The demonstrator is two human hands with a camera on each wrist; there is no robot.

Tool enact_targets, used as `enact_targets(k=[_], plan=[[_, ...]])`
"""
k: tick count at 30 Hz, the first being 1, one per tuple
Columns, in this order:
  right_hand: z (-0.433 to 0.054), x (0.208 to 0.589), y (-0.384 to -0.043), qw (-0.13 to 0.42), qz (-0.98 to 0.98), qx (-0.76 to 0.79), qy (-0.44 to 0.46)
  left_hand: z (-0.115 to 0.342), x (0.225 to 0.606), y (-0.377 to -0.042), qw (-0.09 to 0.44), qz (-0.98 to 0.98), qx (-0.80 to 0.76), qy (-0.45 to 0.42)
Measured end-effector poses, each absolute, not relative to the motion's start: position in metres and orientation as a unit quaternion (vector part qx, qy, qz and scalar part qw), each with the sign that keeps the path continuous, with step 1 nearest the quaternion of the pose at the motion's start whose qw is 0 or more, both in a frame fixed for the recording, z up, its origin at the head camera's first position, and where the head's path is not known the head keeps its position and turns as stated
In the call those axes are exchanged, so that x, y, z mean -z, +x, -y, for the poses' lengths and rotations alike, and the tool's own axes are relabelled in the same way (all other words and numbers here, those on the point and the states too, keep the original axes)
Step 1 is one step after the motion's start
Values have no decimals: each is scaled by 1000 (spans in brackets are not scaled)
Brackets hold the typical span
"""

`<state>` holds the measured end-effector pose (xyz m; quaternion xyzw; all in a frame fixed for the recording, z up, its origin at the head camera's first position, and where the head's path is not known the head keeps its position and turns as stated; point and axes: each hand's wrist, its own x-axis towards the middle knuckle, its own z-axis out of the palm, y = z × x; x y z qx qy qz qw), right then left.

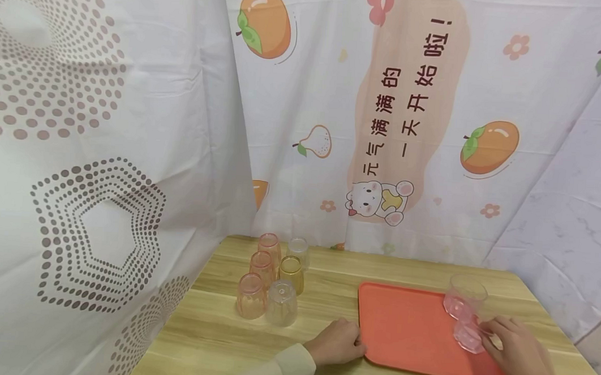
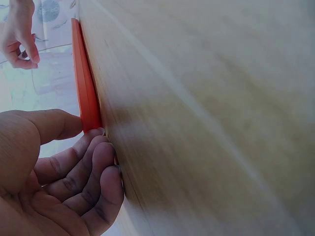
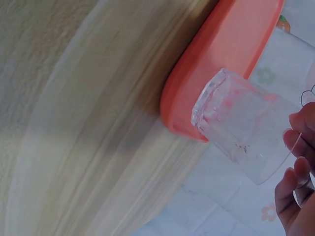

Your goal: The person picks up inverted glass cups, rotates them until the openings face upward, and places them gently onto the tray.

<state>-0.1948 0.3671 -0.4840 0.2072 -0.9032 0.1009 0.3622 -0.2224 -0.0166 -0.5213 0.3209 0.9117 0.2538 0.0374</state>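
Head view: what's on the wood-grain bench (image 1: 211, 341)?

Flat red-orange rectangular tray (image 1: 405, 323), its near left corner pinched by the left hand (image 1: 337, 342). Probably light and stiff; an edge grip suits it.

And the nearer clear, facet-based tumbler (image 1: 468, 339)?

Base down at the tray's right end, just left of the right hand (image 1: 518, 349), whose thumb and fingers pinch its rim. Likely light, rigid, slippery, perhaps fragile; the wall offers surer hold.

Smooth plastic tray (image 1: 405, 329), glossy clear cup (image 3: 256, 128), wood-grain table (image 1: 325, 302)
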Motion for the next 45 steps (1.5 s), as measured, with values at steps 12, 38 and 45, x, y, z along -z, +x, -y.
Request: enact_targets(k=[12,38,45], plan=[[-371,482,-195,349,913,-88,193,16,521,-223,36,-914,-251,316],[-353,484,-193,369,886,-148,240,17,523,-223,43,-915,-248,315],[-334,490,-197,395,858,-163,286,16,523,-222,40,-917,-243,315]])
